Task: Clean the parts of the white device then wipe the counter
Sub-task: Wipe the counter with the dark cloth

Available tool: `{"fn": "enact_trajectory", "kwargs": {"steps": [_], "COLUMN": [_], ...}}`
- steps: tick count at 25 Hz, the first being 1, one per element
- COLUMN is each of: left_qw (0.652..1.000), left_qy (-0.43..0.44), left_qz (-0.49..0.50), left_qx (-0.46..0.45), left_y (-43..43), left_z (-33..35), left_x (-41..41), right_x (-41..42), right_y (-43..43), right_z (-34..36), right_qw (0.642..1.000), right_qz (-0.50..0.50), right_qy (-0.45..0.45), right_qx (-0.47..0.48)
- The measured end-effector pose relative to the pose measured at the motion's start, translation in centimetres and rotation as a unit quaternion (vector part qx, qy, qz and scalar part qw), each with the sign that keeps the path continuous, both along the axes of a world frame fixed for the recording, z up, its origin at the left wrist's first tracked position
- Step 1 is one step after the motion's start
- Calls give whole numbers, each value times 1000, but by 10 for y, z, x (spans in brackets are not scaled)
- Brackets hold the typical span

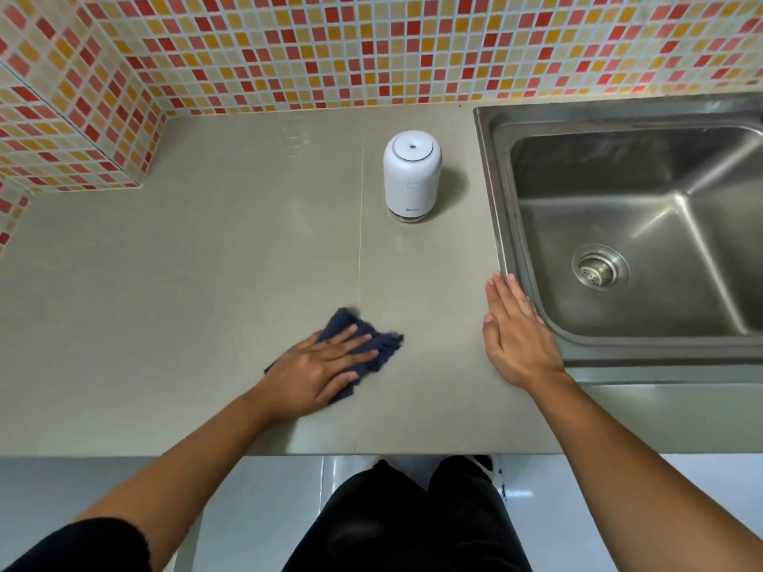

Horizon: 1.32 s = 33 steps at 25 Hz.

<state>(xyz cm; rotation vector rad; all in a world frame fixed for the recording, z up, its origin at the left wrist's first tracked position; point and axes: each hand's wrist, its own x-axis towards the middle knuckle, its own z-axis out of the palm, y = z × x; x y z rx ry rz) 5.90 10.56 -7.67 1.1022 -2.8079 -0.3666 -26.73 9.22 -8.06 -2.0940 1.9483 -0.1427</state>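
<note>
Found left hand (320,371) laid palm down on a dark blue cloth (382,348), fingers straight and slightly spread, pressing the fabric to the grey counter (186,274). No curl round the cloth, nothing pinched. Noted cloth crumpled, spilling out ahead of those fingertips and to either side of them, its edges blurred.

Found right hand (516,336) also palm down on the counter, fingers straight and close together, relaxed, holding nothing. Placed with the little-finger side along the left rim of the steel sink (497,192); touching the rim or just beside it, cannot tell.

Located white device (411,175) standing upright on the counter, well ahead of both sets of fingertips: ahead and to the right of the left fingers, ahead and to the left of the right fingers. Seen with its top cap on and a small hole at the cap's centre. Set near the sink rim, apart from it, and well apart from the cloth.

Noted a thin seam (360,241) in the counter running away from the left fingertips, passing left of the device. Recorded mosaic tiled wall (371,47) behind the counter, and a drain strainer (598,268) in the sink basin, right of the right fingertips.
</note>
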Motion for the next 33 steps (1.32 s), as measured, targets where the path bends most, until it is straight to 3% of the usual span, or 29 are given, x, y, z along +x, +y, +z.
{"fn": "enact_trajectory", "kwargs": {"steps": [3, 5, 9, 12, 14, 18, 21, 26, 29, 31, 33], "left_qw": [975, 962, 996, 998, 999, 985, 993, 1000, 999, 997, 992], "left_qy": [14, 13, 9, 0, -4, -2, -11, 6, 27, 35, 55], "left_qz": [218, 269, 85, -60, -41, 165, 106, -5, -33, -75, -116], "left_qx": [30, 30, 15, 2, 1, 49, 44, -17, -13, 2, 18], "left_y": [-74, -101, -53, -9, -23, -76, -60, 32, 73, 88, 92], "left_z": [0, 0, -5, -8, -8, 2, -3, -14, -16, -16, -13], "left_x": [-2, -49, -117, -87, -72, -131, -174, -156, -154, -162, -177], "right_x": [-2, -3, -7, -27, -42, -53, -53, -56, -60, -64, -75], "right_y": [-1, -3, 11, 52, 80, 90, 89, 88, 86, 85, 81], "right_z": [-2, -3, 1, -1, -3, -4, -6, -7, -3, 7, 21], "right_qw": [1000, 1000, 998, 999, 998, 998, 998, 999, 997, 971, 940], "right_qz": [0, 0, -30, -15, -20, -21, -6, 3, -3, -63, -130], "right_qy": [-8, -17, -53, 23, 59, 65, 60, 46, -71, -227, -311], "right_qx": [-6, -5, 0, -20, -27, -16, -16, -17, -16, -23, -45]}}
